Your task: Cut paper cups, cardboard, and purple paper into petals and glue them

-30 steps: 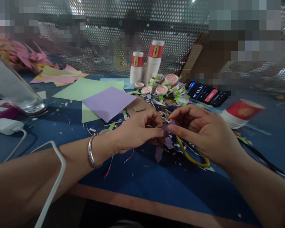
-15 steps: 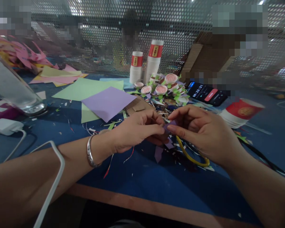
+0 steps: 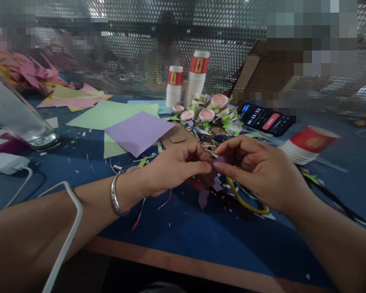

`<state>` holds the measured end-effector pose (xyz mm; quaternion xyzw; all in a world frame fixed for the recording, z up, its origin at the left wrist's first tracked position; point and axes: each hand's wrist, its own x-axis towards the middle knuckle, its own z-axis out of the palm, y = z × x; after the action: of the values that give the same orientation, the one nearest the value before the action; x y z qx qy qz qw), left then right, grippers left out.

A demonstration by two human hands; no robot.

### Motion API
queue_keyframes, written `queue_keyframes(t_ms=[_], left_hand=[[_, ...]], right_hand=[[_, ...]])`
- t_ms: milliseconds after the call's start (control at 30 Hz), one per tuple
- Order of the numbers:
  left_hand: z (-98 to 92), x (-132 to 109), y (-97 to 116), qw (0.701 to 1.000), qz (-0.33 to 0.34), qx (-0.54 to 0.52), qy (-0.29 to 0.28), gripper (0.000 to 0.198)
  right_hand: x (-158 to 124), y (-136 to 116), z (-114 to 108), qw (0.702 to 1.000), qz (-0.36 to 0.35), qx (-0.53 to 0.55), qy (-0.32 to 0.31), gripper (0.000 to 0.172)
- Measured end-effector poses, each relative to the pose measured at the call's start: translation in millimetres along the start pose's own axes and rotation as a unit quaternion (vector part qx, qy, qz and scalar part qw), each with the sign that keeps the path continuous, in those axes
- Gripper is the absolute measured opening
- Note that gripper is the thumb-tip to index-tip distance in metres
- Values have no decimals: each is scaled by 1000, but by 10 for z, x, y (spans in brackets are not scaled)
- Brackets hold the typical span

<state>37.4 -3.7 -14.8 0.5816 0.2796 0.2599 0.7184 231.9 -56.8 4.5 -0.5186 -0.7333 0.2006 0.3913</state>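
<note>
Between my fingertips, above the blue table, is a small piece of purple paper (image 3: pixel 218 164). My right hand (image 3: pixel 253 169) pinches it between thumb and fingers. My left hand (image 3: pixel 183 169) has its thumb and fingers closed around an object with purple paper strips; most of that object is hidden by the fingers. Purple strips (image 3: pixel 203 198) hang below the hands. A yellow loop (image 3: pixel 247 205) lies under my right hand. Beyond my hands is a heap of round white pieces with red print and green paper strips (image 3: pixel 206 115).
Purple (image 3: pixel 140 132) and green sheets (image 3: pixel 110 114) lie behind my left hand. Paper cup stacks (image 3: pixel 197 77) stand at the back; another (image 3: pixel 311 144) leans at right, near a phone (image 3: pixel 266 120). A glass (image 3: pixel 21 110) and white cable (image 3: pixel 70 228) are at left. Scraps litter the table (image 3: pixel 186 228).
Both hands keep nearly the same place. The right thumb and fingertips have shifted slightly on the purple paper, and the phone's timer has advanced by one second.
</note>
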Motion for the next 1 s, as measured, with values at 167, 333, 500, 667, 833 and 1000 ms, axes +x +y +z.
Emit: queue_keyframes(t_ms=[167,333,500,667,833,1000], left_hand=[[1,8,11,1000,2,11,-1,7],[7,7,5,1000,5,11,0,9],[-2,10,-8,1000,12,0,1,11],[-9,11,-4,1000,14,5,-8,11],[-7,0,13,1000,11,14,-10,11],[-10,-3,15,1000,19,14,-15,11]], right_hand=[[-6,5,7,1000,-4,-5,3,14],[-3,-1,12,1000,4,-3,2,14],[0,2,13,1000,-4,0,0,13],[-6,16,10,1000,-9,0,-4,11],[-13,13,-1,1000,-3,4,-10,11],[-15,1,2,1000,8,16,-23,12]])
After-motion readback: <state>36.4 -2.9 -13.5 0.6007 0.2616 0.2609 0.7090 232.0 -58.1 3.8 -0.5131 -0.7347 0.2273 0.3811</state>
